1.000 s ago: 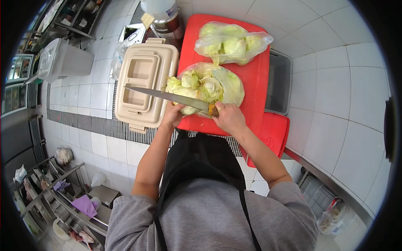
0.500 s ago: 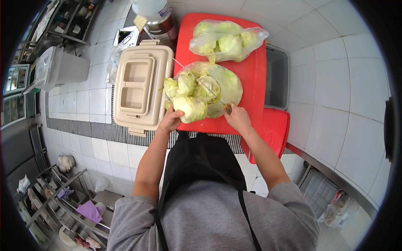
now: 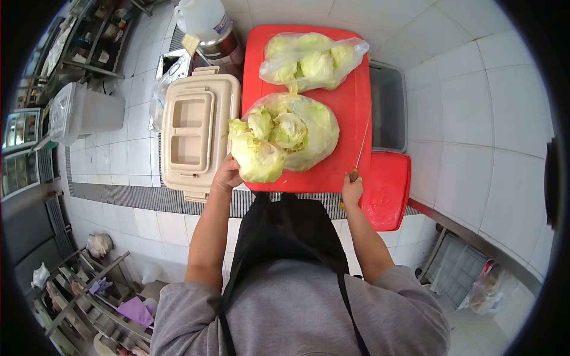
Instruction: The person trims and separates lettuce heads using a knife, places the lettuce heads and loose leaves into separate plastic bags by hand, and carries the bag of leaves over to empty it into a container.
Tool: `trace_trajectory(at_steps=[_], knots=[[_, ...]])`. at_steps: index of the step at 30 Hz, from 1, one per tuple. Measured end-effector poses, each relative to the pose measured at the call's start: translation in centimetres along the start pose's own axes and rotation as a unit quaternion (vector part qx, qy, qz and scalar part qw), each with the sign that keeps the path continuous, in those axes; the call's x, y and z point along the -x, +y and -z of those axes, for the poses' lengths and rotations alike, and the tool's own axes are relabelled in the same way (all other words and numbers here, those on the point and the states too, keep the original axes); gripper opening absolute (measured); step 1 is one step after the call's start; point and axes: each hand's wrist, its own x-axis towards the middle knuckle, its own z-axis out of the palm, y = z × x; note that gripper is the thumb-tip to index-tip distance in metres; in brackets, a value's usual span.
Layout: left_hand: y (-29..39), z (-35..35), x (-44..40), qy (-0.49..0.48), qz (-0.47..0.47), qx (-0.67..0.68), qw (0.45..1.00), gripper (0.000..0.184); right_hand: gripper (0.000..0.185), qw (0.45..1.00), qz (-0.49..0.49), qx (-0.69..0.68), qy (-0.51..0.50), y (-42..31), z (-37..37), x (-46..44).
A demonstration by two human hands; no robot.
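Well, left hand (image 3: 227,173): partly open, fingers cupped round a lettuce (image 3: 258,160) at the red lid's (image 3: 350,107) near-left corner.
Right hand (image 3: 352,191): closed round the handle of the knife (image 3: 363,142), blade pointing away.
Bag (image 3: 322,127): open, lettuces inside, beside the held one.
Tan box (image 3: 226,113): left of the red lid.

the lettuce (image 3: 258,161) in the left hand (image 3: 227,174) is pale green and cream. the knife handle (image 3: 354,175) in the right hand (image 3: 351,191) is brown and yellow. beyond both hands, the tabletop (image 3: 351,127) is red. left of the left hand, the box (image 3: 224,118) is beige. nearer than the hands, the apron (image 3: 288,231) is black, the shirt (image 3: 297,308) grey.
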Motion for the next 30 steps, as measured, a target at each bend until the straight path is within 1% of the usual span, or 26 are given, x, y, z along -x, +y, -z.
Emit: trace_trajectory(at_steps=[1, 2, 3, 5, 6, 7, 9, 12, 13, 14, 15, 16, 17, 18, 21, 22, 23, 24, 25, 26, 27, 28, 29, 30], knots=[[-0.1, 0.1, -0.1, 0.005, -0.006, 0.012, 1.0, 0.082, 0.036, 1.0, 0.008, -0.026, 0.001, 0.3, -0.2, 0.6], [-0.4, 0.0, -0.4, -0.004, -0.043, 0.003, 0.999, 0.075, 0.036, 0.998, 0.019, -0.053, 0.003, -0.2, -0.1, 1.1], [-0.5, -0.7, -0.8, -0.011, -0.045, 0.036, 0.998, 0.072, 0.035, 0.996, 0.032, -0.079, 0.006, -1.0, 0.2, 1.4], [-0.6, -1.9, -1.4, -0.024, -0.049, 0.103, 0.993, 0.069, 0.035, 0.995, 0.048, -0.081, -0.025, -2.8, 1.4, 2.0], [-1.0, -0.3, -1.7, -0.012, -0.014, 0.167, 0.986, 0.061, 0.034, 0.994, 0.057, -0.082, -0.041, -3.4, 1.7, 2.1], [-1.9, 1.0, -1.8, 0.017, -0.014, 0.174, 0.985, 0.06, 0.033, 0.994, 0.058, -0.082, -0.043, -3.5, 1.5, 2.1], [-3.1, -0.9, -2.6, 0.074, -0.014, 0.186, 0.98, 0.058, 0.031, 0.994, 0.061, -0.081, -0.044, -3.8, 1.1, 2.0], [-3.8, -1.2, -2.8, 0.003, -0.001, 0.218, 0.976, 0.061, 0.034, 0.986, 0.105, -0.129, -0.023, -4.8, 1.1, 2.3], [-4.1, -1.1, -2.8, -0.024, 0.008, 0.229, 0.973, 0.062, 0.034, 0.982, 0.111, -0.145, -0.037, -5.1, 1.3, 2.7], [-4.1, -0.7, -2.9, -0.027, 0.022, 0.248, 0.968, 0.064, 0.035, 0.978, 0.119, -0.163, -0.052, -6.5, 2.2, 2.9], [-3.8, -0.2, -3.1, -0.013, 0.025, 0.191, 0.981, 0.065, 0.036, 0.973, 0.129, -0.18, -0.069, -8.3, 3.3, 3.3], [-3.6, 0.3, -3.3, 0.004, 0.029, 0.135, 0.99, 0.066, 0.039, 0.965, 0.122, -0.208, -0.103, -10.6, 4.6, 3.7], [-3.6, 0.5, -3.4, 0.022, 0.036, 0.077, 0.996, 0.068, 0.038, 0.956, 0.107, -0.227, -0.152, -11.3, 4.0, 3.8], [-2.9, -1.7, -3.3, 0.043, 0.017, 0.02, 0.999, 0.073, 0.038, 0.944, 0.091, -0.246, -0.198, -12.0, 3.5, 3.8], [-2.4, -4.9, -3.1, 0.059, -0.039, -0.112, 0.991, 0.075, 0.036, 0.929, 0.069, -0.255, -0.259, -15.5, 2.3, 3.4], [-2.3, -5.6, -3.0, -0.013, -0.053, -0.057, 0.997, 0.072, 0.036, 0.907, 0.039, -0.298, -0.294, -16.5, 2.7, 3.1], [-2.0, -6.7, -2.8, 0.009, -0.031, 0.052, 0.998, 0.072, 0.037, 0.88, 0.009, -0.341, -0.329, -17.8, 3.2, 2.9], [-1.7, -7.8, -2.2, 0.033, -0.009, 0.16, 0.986, 0.071, 0.037, 0.848, -0.023, -0.382, -0.366, -18.5, 3.3, 2.9], [-1.4, -8.3, -1.6, 0.058, 0.012, 0.267, 0.962, 0.07, 0.038, 0.833, 0.002, -0.401, -0.38, -18.6, 2.9, 2.9], [-1.7, -7.2, -1.3, 0.083, 0.052, 0.273, 0.957, 0.067, 0.038, 0.817, 0.029, -0.421, -0.392, -18.7, 2.6, 2.6], [-2.1, -6.0, -0.8, 0.089, 0.068, 0.211, 0.971, 0.067, 0.039, 0.801, 0.057, -0.439, -0.403, -18.7, 2.3, 2.0], [-2.7, -4.9, -0.3, 0.094, 0.084, 0.149, 0.981, 0.066, 0.044, 0.8, 0.085, -0.419, -0.421, -18.2, 1.4, 1.4], [-3.0, -4.4, 0.2, 0.099, 0.1, 0.088, 0.986, 0.065, 0.047, 0.823, 0.129, -0.373, -0.409, -17.8, 0.2, 0.6], [-2.9, -5.2, 0.3, 0.104, 0.123, 0.067, 0.985, 0.065, 0.05, 0.842, 0.171, -0.327, -0.394, -17.7, -0.9, -0.1]])
